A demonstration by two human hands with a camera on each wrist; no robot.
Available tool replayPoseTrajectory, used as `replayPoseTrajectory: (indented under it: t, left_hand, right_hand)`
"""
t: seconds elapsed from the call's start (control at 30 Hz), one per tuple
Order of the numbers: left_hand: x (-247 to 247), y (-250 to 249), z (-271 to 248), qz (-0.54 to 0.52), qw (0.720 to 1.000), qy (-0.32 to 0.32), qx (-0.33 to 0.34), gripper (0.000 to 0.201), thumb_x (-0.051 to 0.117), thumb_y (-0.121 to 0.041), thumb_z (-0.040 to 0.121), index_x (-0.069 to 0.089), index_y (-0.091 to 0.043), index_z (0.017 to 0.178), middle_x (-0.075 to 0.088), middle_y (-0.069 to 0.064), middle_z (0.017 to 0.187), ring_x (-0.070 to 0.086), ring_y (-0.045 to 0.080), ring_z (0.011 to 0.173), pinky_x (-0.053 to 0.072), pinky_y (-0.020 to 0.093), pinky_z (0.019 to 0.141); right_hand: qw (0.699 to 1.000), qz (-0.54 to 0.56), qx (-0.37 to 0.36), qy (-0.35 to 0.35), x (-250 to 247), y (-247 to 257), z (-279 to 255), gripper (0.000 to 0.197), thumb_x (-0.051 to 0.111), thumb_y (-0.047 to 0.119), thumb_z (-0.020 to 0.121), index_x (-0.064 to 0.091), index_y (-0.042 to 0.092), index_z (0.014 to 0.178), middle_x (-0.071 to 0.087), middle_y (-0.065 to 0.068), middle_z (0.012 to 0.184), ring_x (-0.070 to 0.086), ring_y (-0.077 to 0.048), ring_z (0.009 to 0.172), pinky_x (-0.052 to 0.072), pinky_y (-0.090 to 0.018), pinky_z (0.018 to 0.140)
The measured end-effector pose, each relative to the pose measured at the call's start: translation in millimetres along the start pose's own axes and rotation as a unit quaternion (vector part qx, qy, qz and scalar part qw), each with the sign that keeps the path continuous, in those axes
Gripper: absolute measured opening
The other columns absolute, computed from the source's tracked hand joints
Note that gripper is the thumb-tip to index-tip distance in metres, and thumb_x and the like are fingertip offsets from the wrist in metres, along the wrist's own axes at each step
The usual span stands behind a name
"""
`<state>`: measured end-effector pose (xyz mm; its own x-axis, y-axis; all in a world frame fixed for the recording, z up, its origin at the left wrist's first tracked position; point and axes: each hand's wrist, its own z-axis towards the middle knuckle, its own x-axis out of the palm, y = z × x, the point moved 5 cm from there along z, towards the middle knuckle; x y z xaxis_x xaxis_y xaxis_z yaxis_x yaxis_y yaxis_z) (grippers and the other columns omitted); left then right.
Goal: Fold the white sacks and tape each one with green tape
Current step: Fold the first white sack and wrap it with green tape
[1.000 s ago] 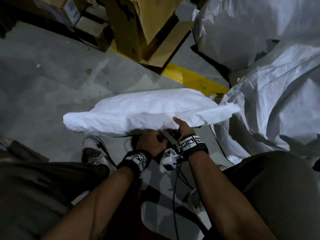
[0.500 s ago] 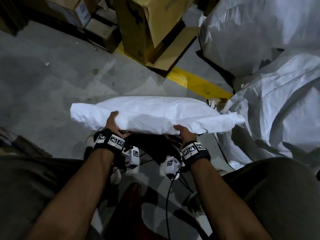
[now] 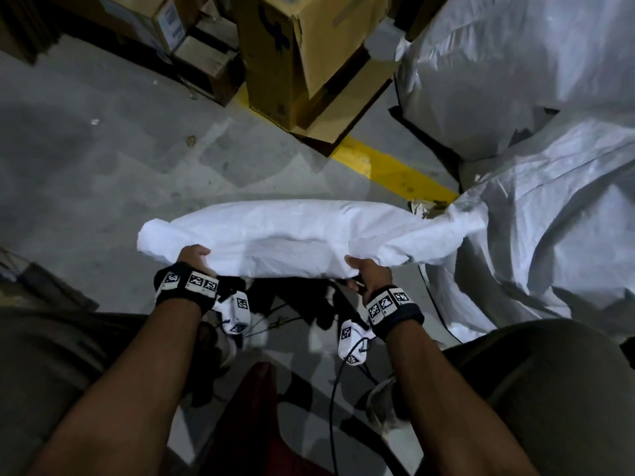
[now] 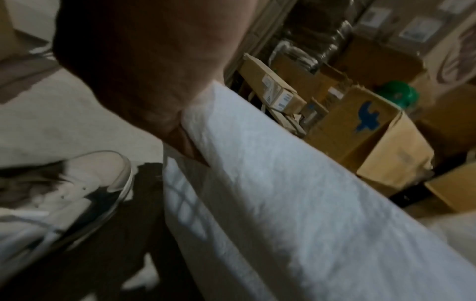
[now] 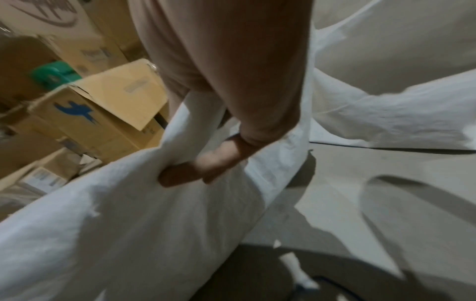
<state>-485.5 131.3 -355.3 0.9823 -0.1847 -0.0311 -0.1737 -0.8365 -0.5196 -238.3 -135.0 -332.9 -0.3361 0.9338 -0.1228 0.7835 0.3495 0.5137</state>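
From the head view, the person was seated over a grey concrete floor (image 3: 103, 173) holding a folded white sack (image 3: 302, 235) up off the ground, long and bundled like a bolster. Left hand (image 3: 192, 261) had its fingers curled over the near edge toward one end, right hand (image 3: 369, 273) wrapped onto the near edge further along, so both were clamped on the same bundle, well apart. The far right end trailed loose near the heap of unfolded sacks (image 3: 532, 201). Cardboard boxes (image 3: 309, 63) sat beyond a yellow floor line (image 3: 395, 170).

Left wrist view was blurry, mostly palm and sack cloth, with a shoe (image 4: 77, 193) below. You could make out the green tape (image 4: 398, 95) sitting up on the boxes, well away from the hands.

Right wrist view showed it best: fingers (image 5: 195, 173) tucked under a fold, pinching layers together. Tape roll (image 5: 54, 76) showed again behind the box flap.

My take: the fold looked pretty much done, taping not started. I'd keep the layers squeezed tight, tuck that floppy right end in first, then hold the bundle with one hand or a knee while the other fetches the tape, otherwise it'll likely spring open.
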Motion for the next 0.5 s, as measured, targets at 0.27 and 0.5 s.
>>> replayPoseTrajectory:
  t: [0.27,0.5]
  left_hand:
    - [13.2,-21.0,-33.4,-0.129,0.99,0.049,0.034,0.015,0.046,-0.011,0.1,0.06,-0.005,0.1,0.076,0.011,0.102,0.07,0.019,0.075,0.054,0.031,0.078]
    - [16.4,5.6,-34.8,-0.181,0.98,0.081,-0.018,0.026,0.055,-0.004,0.087,0.067,0.001,0.11,0.072,0.018,0.108,0.072,0.03,0.094,0.051,0.045,0.098]
  right_hand:
    - [0.987,0.01,-0.16,0.033,29.4,54.5,-1.6,0.024,0.075,-0.004,0.081,0.062,0.011,0.096,0.068,-0.007,0.104,0.066,-0.024,0.086,0.056,-0.045,0.082]
    - [0.991,0.102,-0.081,0.036,9.0,39.9,12.5,0.022,0.076,-0.009,0.077,0.067,0.009,0.087,0.07,-0.009,0.076,0.056,-0.025,0.064,0.043,-0.035,0.06]
